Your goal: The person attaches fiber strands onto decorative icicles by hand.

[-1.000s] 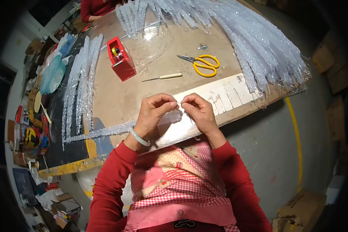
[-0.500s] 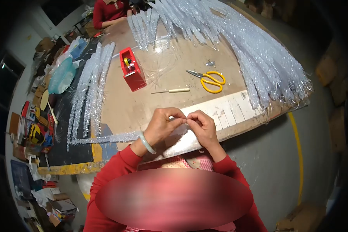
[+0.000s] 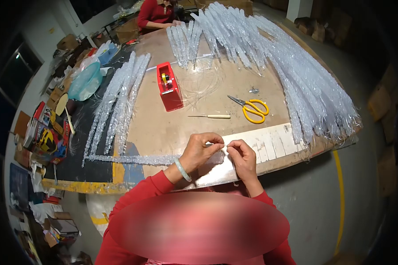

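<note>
Pinching, the left hand (image 3: 202, 151) and right hand (image 3: 243, 160) each have thumb and forefinger tips together, just beside each other; what they grip is too small to tell. A glittery, crinkled strip (image 3: 132, 160) runs leftward from under the left hand. Right of the right hand, a smooth white board (image 3: 274, 143) bears dark lines and an unreadable mark. Beyond both lie yellow-looped scissors (image 3: 261, 117) and a glossy red tape dispenser (image 3: 171, 98).
</note>
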A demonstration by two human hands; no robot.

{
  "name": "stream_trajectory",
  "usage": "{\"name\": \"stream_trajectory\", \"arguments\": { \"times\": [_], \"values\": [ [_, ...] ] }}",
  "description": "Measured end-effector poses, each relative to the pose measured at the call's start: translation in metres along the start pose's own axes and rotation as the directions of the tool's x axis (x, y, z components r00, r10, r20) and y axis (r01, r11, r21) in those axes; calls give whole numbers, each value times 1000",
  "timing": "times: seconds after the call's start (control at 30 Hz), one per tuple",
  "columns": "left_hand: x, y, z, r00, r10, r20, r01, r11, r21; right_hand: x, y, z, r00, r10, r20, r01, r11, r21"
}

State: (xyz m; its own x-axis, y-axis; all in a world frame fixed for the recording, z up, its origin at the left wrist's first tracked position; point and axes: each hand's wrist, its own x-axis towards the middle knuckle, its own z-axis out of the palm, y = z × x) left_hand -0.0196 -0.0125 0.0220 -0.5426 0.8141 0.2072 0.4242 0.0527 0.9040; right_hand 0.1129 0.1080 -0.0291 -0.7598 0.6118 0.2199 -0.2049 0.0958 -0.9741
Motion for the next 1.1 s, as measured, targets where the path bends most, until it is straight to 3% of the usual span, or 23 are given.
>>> {"name": "stream_trajectory", "arguments": {
  "times": [0.27,0.57,0.63,0.7,0.77,0.8,0.83,0.9,1.03,1.1],
  "values": [
    [1,-4,1,989,144,27,-146,985,95,0,-1,-1,999,-37,22,38,998,-50],
    [0,-2,1,985,160,60,-168,972,164,1,5,0,996,-84,14,84,995,-55],
    [-1,-5,0,982,175,76,-185,971,154,2,0,2,994,-107,27,109,988,-113],
    [-3,-5,1,970,234,64,-243,925,293,3,-2,7,987,-160,-15,156,977,-146],
    [-5,-8,4,948,309,72,-314,885,344,2,-8,10,935,-298,-192,228,920,-317],
    [-4,-8,5,923,377,78,-376,838,396,1,-6,6,928,-335,-163,248,883,-397],
    [-3,-8,5,921,380,84,-381,837,394,0,-5,5,927,-335,-169,247,883,-400],
    [-2,-5,5,866,481,136,-485,741,464,-1,-1,3,995,-75,-60,60,975,-216],
    [-1,2,4,837,517,182,-530,681,506,-1,4,5,995,-76,-68,62,979,-194],
    [0,2,2,804,522,286,-583,596,551,-1,7,6,994,-85,-71,68,975,-211]
  ]
}}
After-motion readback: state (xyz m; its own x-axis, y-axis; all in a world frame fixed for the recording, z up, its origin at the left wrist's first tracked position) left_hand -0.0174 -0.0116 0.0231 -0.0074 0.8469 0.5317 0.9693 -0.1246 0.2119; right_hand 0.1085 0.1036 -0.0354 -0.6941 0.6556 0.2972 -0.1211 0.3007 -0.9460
